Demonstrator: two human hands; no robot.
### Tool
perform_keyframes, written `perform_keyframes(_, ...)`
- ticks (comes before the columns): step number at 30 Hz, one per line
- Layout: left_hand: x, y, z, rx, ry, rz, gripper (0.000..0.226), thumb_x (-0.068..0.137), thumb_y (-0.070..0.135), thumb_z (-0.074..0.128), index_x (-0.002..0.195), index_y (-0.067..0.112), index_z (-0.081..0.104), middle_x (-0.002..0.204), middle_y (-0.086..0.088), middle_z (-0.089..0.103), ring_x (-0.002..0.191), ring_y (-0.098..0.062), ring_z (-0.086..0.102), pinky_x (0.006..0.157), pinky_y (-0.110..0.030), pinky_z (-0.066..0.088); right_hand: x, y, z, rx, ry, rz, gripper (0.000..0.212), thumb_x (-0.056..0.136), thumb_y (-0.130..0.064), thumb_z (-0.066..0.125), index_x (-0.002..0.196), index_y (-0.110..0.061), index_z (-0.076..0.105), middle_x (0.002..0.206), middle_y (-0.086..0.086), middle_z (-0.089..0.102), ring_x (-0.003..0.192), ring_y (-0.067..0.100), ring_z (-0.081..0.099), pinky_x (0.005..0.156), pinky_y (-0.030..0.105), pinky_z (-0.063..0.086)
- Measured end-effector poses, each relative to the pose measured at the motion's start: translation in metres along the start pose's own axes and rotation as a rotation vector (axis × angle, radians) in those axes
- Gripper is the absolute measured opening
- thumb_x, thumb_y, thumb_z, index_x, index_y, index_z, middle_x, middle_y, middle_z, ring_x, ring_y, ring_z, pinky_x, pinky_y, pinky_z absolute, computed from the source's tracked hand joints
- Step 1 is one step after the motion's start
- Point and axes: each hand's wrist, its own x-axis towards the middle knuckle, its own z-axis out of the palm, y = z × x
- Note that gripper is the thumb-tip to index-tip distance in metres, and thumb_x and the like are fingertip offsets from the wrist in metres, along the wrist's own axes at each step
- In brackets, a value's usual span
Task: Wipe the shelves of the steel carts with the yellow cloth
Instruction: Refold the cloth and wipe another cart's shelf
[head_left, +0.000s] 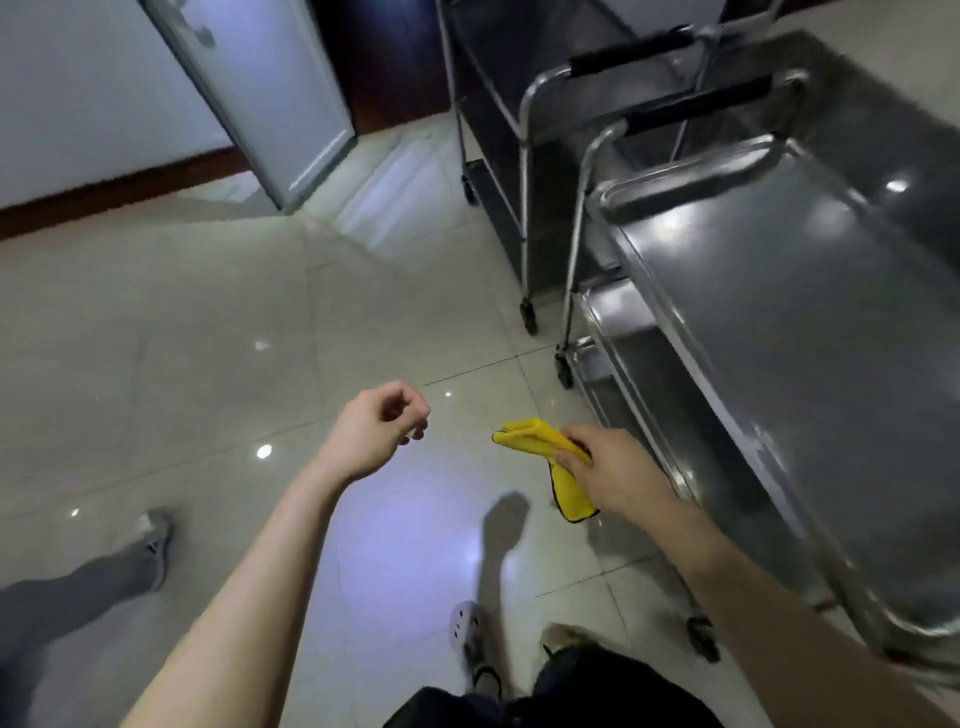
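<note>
Dark shorts (550, 696) and two bare forearms fill the bottom of the view, above a pale clog (466, 626) on the glossy tiled floor (234, 322). The right hand (615, 475) grips the yellow cloth (530, 439), fingers curled round its folded middle; one end sticks out to the left of the knuckles and a black-edged corner hangs below. The left hand (382, 423) is raised with its fingers curled in on nothing.

The cloth is in the air, touching no shelf. The nearest steel cart (649, 171) stands to the right of the cloth hand, its top shelf (789, 332) running lengthwise away from the camera and its lower shelf (628, 338) showing beneath the near rail. The right hand is clearly the closer of the two, so the coming move looks like a reach rightward and forward to lay the cloth flat on the top shelf. A second cart (524, 156) waits behind. Another person's grey trouser leg (88, 582) shows at the left edge
</note>
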Motion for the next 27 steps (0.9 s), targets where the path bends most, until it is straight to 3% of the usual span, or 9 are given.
perform_keyframes(4, 0.083, 0.037, -0.002, 0.142, -0.180, 0.125, 0.012, 0.106, 0.014, 0.066, 0.096, 0.012, 0.071, 0.090, -0.013, 0.079, 0.081, -0.022, 0.072, 0.091, -0.051, 0.061, 0.010, 0.006, -0.004, 0.104, 0.134, 0.134, 0.011, 0.105, -0.029, 0.063, 0.096, -0.023, 0.064, 0.081, -0.005, 0.066, 0.076, 0.018, 0.062, 0.066, 0.039, 0.047)
perform_keyframes(8, 0.152, 0.066, 0.013, 0.280, -0.370, 0.224, 0.017, 0.105, 0.002, 0.057, 0.111, 0.006, 0.073, 0.098, -0.020, 0.077, 0.089, -0.032, 0.075, 0.088, -0.047, 0.061, 0.029, 0.016, -0.004, 0.165, 0.242, 0.265, 0.008, 0.103, -0.027, 0.065, 0.098, -0.021, 0.066, 0.080, -0.003, 0.066, 0.074, 0.020, 0.060, 0.065, 0.036, 0.041)
perform_keyframes(11, 0.205, 0.078, 0.025, 0.403, -0.476, 0.317, 0.020, 0.106, 0.000, 0.053, 0.115, 0.004, 0.071, 0.101, -0.023, 0.076, 0.083, -0.022, 0.070, 0.076, -0.030, 0.056, 0.058, 0.027, 0.003, 0.144, 0.294, 0.362, 0.022, 0.104, -0.033, 0.064, 0.085, -0.028, 0.055, 0.070, -0.008, 0.056, 0.067, 0.015, 0.055, 0.062, 0.033, 0.033)
perform_keyframes(13, 0.239, 0.082, 0.029, 0.471, -0.489, 0.374, 0.019, 0.106, 0.001, 0.056, 0.114, 0.006, 0.071, 0.096, -0.019, 0.077, 0.083, -0.025, 0.072, 0.072, -0.019, 0.052, 0.081, 0.032, 0.005, 0.160, 0.295, 0.409, 0.024, 0.105, -0.037, 0.064, 0.086, -0.025, 0.057, 0.072, -0.007, 0.057, 0.069, 0.018, 0.057, 0.063, 0.034, 0.034)
perform_keyframes(16, 0.286, 0.082, 0.034, 0.646, -0.549, 0.463, 0.014, 0.104, 0.014, 0.065, 0.116, 0.018, 0.072, 0.092, -0.004, 0.077, 0.088, -0.025, 0.073, 0.083, -0.029, 0.055, 0.110, 0.032, 0.008, 0.207, 0.293, 0.478, 0.015, 0.106, -0.035, 0.062, 0.096, -0.024, 0.061, 0.082, -0.003, 0.066, 0.078, 0.025, 0.064, 0.068, 0.039, 0.048)
perform_keyframes(19, 0.329, 0.079, 0.040, 0.896, -0.621, 0.578, 0.018, 0.107, 0.028, 0.064, 0.124, 0.026, 0.069, 0.101, 0.005, 0.075, 0.091, -0.022, 0.068, 0.092, -0.040, 0.055, 0.134, 0.025, 0.009, 0.231, 0.326, 0.514, 0.008, 0.105, -0.029, 0.061, 0.106, -0.023, 0.066, 0.090, 0.001, 0.072, 0.084, 0.028, 0.067, 0.076, 0.043, 0.054)
perform_keyframes(23, 0.369, 0.073, 0.055, 1.030, -0.704, 0.650, 0.023, 0.103, 0.032, 0.063, 0.125, 0.033, 0.066, 0.102, 0.011, 0.074, 0.098, -0.021, 0.069, 0.090, -0.037, 0.055, 0.156, 0.015, 0.017, 0.240, 0.357, 0.579, 0.010, 0.107, -0.028, 0.061, 0.102, -0.021, 0.066, 0.093, -0.001, 0.070, 0.087, 0.028, 0.067, 0.070, 0.038, 0.045)
perform_keyframes(27, 0.406, 0.059, 0.072, 1.048, -0.833, 0.680, 0.035, 0.097, 0.033, 0.073, 0.131, 0.032, 0.065, 0.108, 0.010, 0.070, 0.096, -0.017, 0.066, 0.085, -0.033, 0.051, 0.180, 0.001, 0.035, 0.208, 0.391, 0.638, 0.016, 0.110, -0.028, 0.055, 0.115, -0.023, 0.070, 0.103, -0.001, 0.074, 0.092, 0.023, 0.067, 0.070, 0.029, 0.034)
